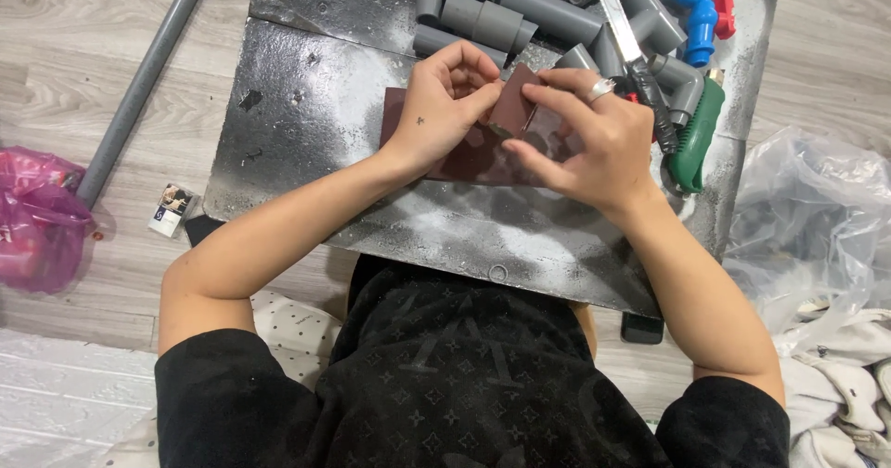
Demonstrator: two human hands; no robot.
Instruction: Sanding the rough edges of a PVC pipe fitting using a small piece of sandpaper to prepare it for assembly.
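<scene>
A dark reddish-brown sheet of sandpaper lies on a black, white-dusted board. My left hand pinches a raised fold of the sheet between thumb and fingers. On the other side of that fold, my right hand, with a ring on one finger, grips it too. The two hands meet over the sheet's middle, and part of the sheet is hidden under them.
Several grey plastic pipe fittings are piled at the board's far edge, with a blue elbow valve and a green-handled saw. A long grey pipe lies on the wooden floor at left, near a pink bag. A clear plastic bag sits right.
</scene>
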